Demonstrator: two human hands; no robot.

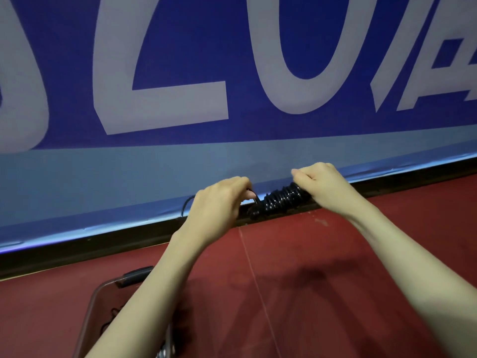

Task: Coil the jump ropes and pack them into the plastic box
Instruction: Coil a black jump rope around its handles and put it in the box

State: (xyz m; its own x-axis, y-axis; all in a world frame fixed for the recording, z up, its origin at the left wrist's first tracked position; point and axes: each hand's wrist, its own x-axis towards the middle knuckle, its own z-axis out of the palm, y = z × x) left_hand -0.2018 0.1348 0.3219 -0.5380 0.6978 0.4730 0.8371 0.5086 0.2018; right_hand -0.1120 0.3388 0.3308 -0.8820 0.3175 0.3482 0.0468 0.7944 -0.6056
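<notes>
While the right hand (320, 186) grips the wound black jump rope (280, 198), the left hand (219, 202) beside it pinches the loose end, seemingly finishing the coil; next, lower it into the plastic box (103, 306) beneath the left forearm.

Both my bare forearms reach forward; my left hand (219, 200) pinches with curled fingers, and my right hand (322, 184) is curled closed in a grip.

Plastic box (103, 301) cropped, arm-covered (contents unclear).
</notes>
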